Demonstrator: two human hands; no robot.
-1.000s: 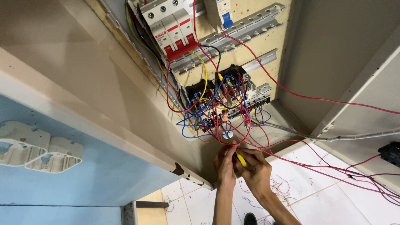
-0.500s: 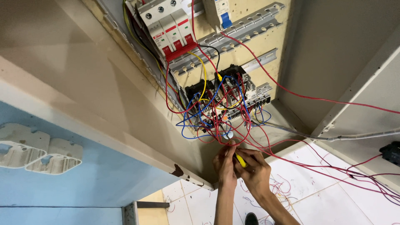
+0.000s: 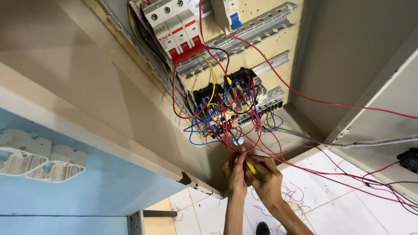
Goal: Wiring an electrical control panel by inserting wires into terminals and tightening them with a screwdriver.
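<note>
Below the open electrical cabinet [image 3: 348, 65], I see both hands raised together at the bottom edge of the wiring. My left hand [image 3: 234, 170] has its fingers curled and pressed together around a red wire [image 3: 242, 150] at the fingertips, just under the tangle. My right hand [image 3: 266, 174] sits touching the left, its fingers folded around a yellow-handled tool [image 3: 251, 167]; only a short yellow stretch shows between the 2 hands, so I cannot tell what kind of tip it has.

Directly above the hands is a black contactor block [image 3: 235, 102] covered in looping red, blue and yellow wires [image 3: 204, 130]. A small white round part [image 3: 238, 141] hangs just over the left fingertips. Higher up, 3 white circuit breakers with red bases [image 3: 174, 26] sit side by side on the backplate, and a slotted grey mounting rail [image 3: 244, 37] runs slantwise to their right, with another white breaker bearing a blue lever [image 3: 228, 13] above it.

Long red wires [image 3: 339, 104] trail from the cabinet off to the right and down over the white tiled floor [image 3: 318, 191]. To the left, a blue wall [image 3: 65, 187] carries a pale moulded fitting [image 3: 39, 163].
</note>
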